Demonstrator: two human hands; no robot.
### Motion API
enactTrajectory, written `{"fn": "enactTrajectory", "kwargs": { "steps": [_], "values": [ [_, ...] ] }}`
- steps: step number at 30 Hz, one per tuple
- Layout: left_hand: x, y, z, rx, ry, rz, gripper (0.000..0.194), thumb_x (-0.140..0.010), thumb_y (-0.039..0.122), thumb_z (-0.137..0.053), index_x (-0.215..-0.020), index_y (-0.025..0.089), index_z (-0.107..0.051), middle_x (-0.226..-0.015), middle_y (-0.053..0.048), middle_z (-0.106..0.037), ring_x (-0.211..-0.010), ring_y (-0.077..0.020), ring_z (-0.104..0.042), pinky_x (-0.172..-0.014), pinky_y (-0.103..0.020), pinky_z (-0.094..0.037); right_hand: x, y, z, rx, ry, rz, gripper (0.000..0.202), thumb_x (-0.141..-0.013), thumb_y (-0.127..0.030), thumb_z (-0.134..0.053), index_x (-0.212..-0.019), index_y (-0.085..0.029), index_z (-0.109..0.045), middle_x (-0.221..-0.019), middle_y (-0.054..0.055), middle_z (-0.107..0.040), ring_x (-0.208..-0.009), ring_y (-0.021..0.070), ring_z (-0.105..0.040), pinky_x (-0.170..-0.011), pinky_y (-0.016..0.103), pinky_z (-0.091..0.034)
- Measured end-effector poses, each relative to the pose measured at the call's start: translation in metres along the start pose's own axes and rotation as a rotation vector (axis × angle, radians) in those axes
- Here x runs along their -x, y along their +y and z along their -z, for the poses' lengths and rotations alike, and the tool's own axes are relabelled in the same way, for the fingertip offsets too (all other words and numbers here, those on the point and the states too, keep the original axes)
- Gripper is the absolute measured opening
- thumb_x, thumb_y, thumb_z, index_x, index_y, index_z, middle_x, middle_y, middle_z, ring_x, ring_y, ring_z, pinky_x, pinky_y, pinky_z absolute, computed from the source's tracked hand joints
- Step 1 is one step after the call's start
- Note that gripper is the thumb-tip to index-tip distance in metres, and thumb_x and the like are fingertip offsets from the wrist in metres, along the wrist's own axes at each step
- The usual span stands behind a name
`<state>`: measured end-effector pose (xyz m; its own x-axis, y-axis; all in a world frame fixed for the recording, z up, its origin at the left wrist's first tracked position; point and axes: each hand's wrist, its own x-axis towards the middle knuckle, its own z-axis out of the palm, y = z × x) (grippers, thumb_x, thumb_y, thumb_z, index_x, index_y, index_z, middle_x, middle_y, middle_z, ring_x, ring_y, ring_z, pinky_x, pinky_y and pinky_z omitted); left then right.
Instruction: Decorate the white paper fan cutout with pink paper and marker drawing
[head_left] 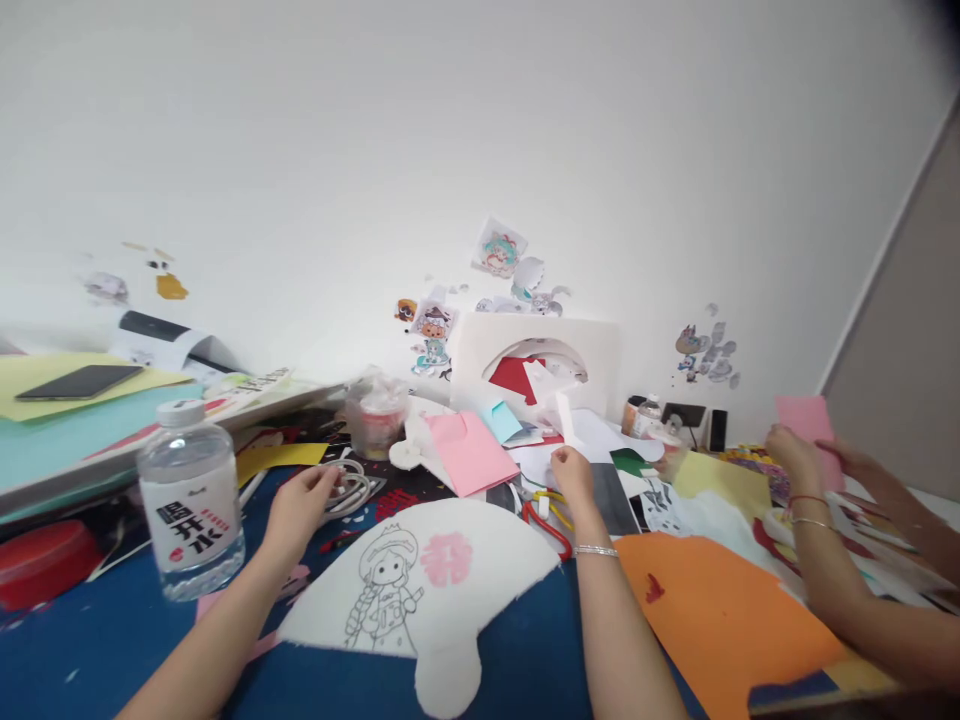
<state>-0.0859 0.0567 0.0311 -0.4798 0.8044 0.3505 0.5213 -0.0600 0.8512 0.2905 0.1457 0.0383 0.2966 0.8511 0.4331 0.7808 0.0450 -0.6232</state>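
Observation:
A white fan-shaped sheet (510, 570) with a pencil-drawn figure and a pink cut-out lies on the blue table (532, 660) between my forearms. My left hand (311, 497) is at the coiled white cable (352, 492), fingers bent together; what they hold, if anything, is hidden. Beyond the fan's right part, my right hand (574, 474) is raised with its fingers closed on a narrow white paper strip (564, 418). A pink sheet (469, 455) lies on the pile between my hands.
A water bottle (191, 510) stands at the left, near a red round container (46, 562). Orange paper (720, 610) lies to the right. Behind stands a white box (476, 355) with paper scraps. At far right, another person's hands (799, 455) hold pink paper.

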Motion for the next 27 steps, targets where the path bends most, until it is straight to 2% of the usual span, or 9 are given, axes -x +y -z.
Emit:
{"fn": "enactTrajectory", "kwargs": {
  "steps": [6,12,15,19,23,27],
  "values": [
    [-0.009,-0.013,0.004,0.132,-0.004,0.066,0.039,-0.065,0.052,-0.039,-0.07,0.018,-0.057,-0.076,-0.009,-0.068,-0.067,-0.0215,-0.062,-0.058,-0.03,-0.048,0.004,-0.006,-0.014,-0.016,-0.026,0.05,0.019,-0.077,-0.018,-0.043,-0.079,-0.018,-0.062,-0.076,0.004,-0.065,-0.066,0.0148,-0.056,-0.055,0.022,-0.033],
    [-0.011,-0.018,-0.003,0.013,-0.126,0.067,0.034,-0.069,0.052,-0.032,-0.065,0.021,-0.047,-0.071,-0.006,-0.064,-0.057,-0.0193,-0.06,-0.05,-0.028,-0.045,0.012,-0.023,-0.026,-0.029,-0.049,0.171,0.018,-0.077,-0.016,-0.045,-0.079,-0.018,-0.062,-0.078,0.005,-0.065,-0.07,0.0149,-0.056,-0.059,0.022,-0.034],
    [-0.005,-0.013,-0.004,-0.11,-0.203,-0.013,0.032,-0.072,0.052,-0.034,-0.064,0.022,-0.044,-0.066,-0.003,-0.062,-0.057,-0.0188,-0.058,-0.051,-0.027,-0.04,0.02,-0.034,-0.033,-0.048,-0.077,0.239,0.018,-0.076,-0.014,-0.046,-0.078,-0.018,-0.063,-0.078,0.004,-0.065,-0.07,0.0144,-0.056,-0.06,0.021,-0.035],
    [0.006,-0.004,0.0,-0.332,-0.299,-0.185,0.03,-0.069,0.052,-0.048,-0.065,0.023,-0.042,-0.058,0.002,-0.054,-0.057,-0.0181,-0.052,-0.051,-0.026,-0.029,0.031,-0.05,-0.044,-0.074,-0.122,0.319,0.018,-0.076,-0.012,-0.048,-0.081,-0.018,-0.064,-0.081,0.004,-0.066,-0.07,0.0133,-0.056,-0.063,0.02,-0.036],
    [0.014,-0.001,0.003,-0.497,-0.409,-0.269,0.018,-0.062,0.035,-0.056,-0.068,0.023,-0.045,-0.061,0.001,-0.056,-0.056,-0.0184,-0.052,-0.05,-0.026,-0.024,0.041,-0.061,-0.051,-0.099,-0.154,0.385,0.018,-0.075,-0.011,-0.05,-0.082,-0.018,-0.065,-0.081,0.004,-0.066,-0.072,0.0137,-0.057,-0.065,0.021,-0.038],
    [0.019,0.0,0.0,-0.564,-0.46,-0.308,0.017,-0.059,0.025,-0.055,-0.073,0.024,-0.046,-0.067,0.0,-0.059,-0.06,-0.0201,-0.055,-0.05,-0.026,-0.024,0.046,-0.065,-0.058,-0.131,-0.165,0.404,0.019,-0.075,-0.011,-0.05,-0.083,-0.019,-0.065,-0.08,0.003,-0.066,-0.072,0.0144,-0.057,-0.064,0.022,-0.039]
  ]
}}
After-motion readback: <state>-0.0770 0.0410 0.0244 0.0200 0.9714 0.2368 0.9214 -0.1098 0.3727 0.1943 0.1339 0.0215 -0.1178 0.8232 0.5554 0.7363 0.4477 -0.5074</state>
